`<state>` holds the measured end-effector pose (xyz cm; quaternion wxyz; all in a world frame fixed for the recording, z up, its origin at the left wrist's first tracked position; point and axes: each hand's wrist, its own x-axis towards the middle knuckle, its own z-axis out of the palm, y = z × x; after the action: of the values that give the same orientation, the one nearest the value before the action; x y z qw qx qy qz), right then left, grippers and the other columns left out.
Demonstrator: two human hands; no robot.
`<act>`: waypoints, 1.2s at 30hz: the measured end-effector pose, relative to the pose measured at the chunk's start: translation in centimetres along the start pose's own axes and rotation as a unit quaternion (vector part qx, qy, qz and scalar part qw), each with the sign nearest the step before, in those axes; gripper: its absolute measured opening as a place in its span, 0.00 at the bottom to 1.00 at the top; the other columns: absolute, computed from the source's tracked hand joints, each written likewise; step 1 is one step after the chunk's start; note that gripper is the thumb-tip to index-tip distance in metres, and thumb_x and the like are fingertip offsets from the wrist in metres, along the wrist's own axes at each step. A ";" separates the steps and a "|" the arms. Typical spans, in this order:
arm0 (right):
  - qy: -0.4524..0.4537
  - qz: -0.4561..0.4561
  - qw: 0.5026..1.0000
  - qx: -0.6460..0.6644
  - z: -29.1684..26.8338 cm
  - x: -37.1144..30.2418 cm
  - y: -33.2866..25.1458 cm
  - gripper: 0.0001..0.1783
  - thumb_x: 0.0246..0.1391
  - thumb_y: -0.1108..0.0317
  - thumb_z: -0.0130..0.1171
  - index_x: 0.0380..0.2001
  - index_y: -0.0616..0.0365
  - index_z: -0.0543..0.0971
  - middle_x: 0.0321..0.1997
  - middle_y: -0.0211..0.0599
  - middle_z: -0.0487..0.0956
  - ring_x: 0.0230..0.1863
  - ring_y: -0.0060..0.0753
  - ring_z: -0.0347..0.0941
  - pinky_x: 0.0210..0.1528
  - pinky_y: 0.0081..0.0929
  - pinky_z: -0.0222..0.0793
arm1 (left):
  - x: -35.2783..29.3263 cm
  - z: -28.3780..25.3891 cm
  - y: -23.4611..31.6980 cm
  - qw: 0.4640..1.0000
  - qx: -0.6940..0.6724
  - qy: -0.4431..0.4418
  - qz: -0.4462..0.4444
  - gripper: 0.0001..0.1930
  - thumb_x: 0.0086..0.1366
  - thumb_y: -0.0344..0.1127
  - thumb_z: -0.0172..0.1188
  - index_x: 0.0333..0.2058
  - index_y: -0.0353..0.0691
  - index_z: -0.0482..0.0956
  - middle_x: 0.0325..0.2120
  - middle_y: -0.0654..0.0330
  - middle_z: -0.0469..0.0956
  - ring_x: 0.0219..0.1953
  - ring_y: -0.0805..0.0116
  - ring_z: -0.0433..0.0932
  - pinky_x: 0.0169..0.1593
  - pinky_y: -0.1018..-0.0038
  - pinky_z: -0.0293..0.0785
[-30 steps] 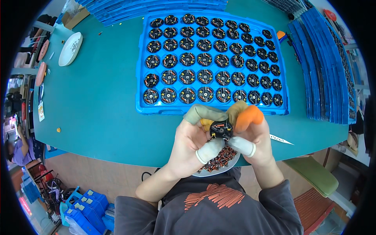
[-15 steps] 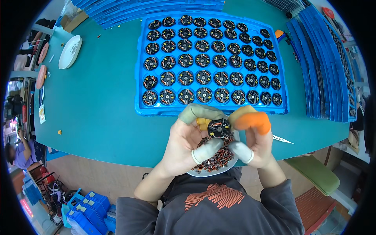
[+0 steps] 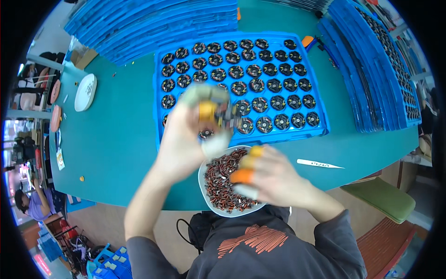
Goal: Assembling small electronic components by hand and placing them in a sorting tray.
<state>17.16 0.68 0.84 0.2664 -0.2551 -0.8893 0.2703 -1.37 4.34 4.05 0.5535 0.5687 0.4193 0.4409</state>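
Observation:
Blurred by motion, my left hand is over the near left part of a blue tray. Its gloved and cot-covered fingers hold a round black part on edge. Rows of similar round black parts with small coloured pieces sit in the tray's pockets. My right hand is above a white bowl at the table's near edge, wearing yellow, orange and white finger covers. Small dark-red cylindrical pieces fill that bowl. The right fingertips are smeared, so whether they pinch a piece is unclear.
Stacked blue trays stand at the back left and right. White pointed tweezers lie right of the bowl. A white dish sits at far left. Beyond the table are a green chair seat and another person.
My hands have separated. The left carried the round black part left and up over the tray; the right moved down over the bowl. The view has also shifted.

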 end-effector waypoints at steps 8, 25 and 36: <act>-0.073 -0.063 0.991 -0.090 2.1 0.1 -0.9 0.07 0.37 0.67 0.51 0.24 0.52 0.75 0.29 0.30 0.70 0.36 0.29 0.65 0.39 0.28 0.55 | 17.5 3.3 -4.1 0.856 0.484 0.038 0.180 0.22 0.41 0.46 0.61 0.34 0.39 0.76 0.31 0.53 0.73 0.37 0.59 0.71 0.40 0.68 0.68; 0.035 -0.070 0.996 0.053 1.4 -1.2 -0.2 0.12 0.32 0.69 0.54 0.26 0.55 0.76 0.29 0.32 0.69 0.33 0.31 0.66 0.36 0.29 0.60 | 17.5 3.5 -2.9 0.781 0.565 0.065 0.256 0.18 0.46 0.48 0.60 0.33 0.43 0.77 0.29 0.56 0.73 0.37 0.59 0.69 0.39 0.67 0.63; -0.177 -0.110 0.857 0.472 3.8 -1.2 -5.5 0.20 0.39 0.73 0.58 0.41 0.62 0.72 0.42 0.44 0.70 0.41 0.41 0.70 0.39 0.31 0.68 | -28.1 -14.3 -5.3 0.715 0.303 0.630 0.001 0.15 0.63 0.40 0.44 0.30 0.34 0.72 0.21 0.63 0.71 0.23 0.78 0.68 0.27 0.83 0.63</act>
<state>14.02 -5.29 1.11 0.2208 0.0528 -0.7097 0.6670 -22.42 -18.83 -2.27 -0.0416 0.2969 0.7814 0.5472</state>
